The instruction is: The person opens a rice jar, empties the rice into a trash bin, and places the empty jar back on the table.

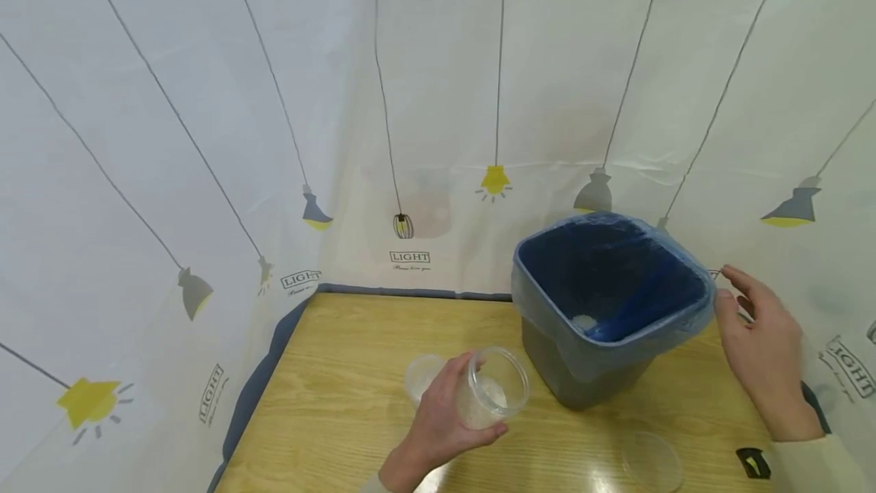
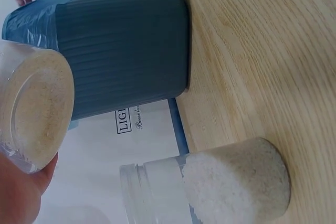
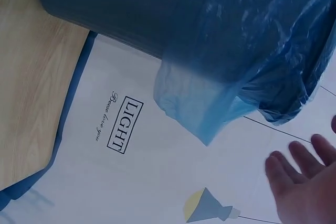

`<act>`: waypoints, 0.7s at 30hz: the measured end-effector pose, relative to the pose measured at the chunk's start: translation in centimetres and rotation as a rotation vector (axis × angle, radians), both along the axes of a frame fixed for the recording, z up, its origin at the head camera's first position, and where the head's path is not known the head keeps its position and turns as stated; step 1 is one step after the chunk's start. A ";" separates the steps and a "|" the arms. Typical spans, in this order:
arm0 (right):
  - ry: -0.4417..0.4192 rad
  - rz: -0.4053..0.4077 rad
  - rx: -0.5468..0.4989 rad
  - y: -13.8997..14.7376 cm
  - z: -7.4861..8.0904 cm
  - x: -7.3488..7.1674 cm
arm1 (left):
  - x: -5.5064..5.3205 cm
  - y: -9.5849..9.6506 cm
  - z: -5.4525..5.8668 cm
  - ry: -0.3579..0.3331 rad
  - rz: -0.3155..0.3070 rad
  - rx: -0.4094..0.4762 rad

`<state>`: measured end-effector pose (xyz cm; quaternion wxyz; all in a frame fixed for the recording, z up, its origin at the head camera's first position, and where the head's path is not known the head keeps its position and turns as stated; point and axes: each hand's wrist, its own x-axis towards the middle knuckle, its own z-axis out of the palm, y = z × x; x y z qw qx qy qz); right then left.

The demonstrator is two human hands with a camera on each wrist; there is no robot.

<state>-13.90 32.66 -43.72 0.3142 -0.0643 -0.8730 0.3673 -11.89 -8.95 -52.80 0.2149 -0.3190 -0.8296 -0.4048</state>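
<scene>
In the head view my left hand grips a clear plastic jar round its side, tilted with its mouth up and to the right. White grainy stuff lies inside; the left wrist view shows the base of the held jar. A second clear jar, part filled with white grains, stands upright on the table by the left hand. My right hand hovers beside the right rim of a trash bin, holding nothing, its fingers loosely bent and apart from the blue bag.
The blue bag lines the bin and folds over its rim, with a small pale patch inside. A clear round lid lies on the wooden table in front of the bin. A lamp-printed curtain hangs round the table's back and sides.
</scene>
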 end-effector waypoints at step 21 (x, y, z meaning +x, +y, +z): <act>-0.366 0.198 0.079 1.1 0.4 -2.8 | -0.1 -0.1 0.1 0.006 -0.024 0.050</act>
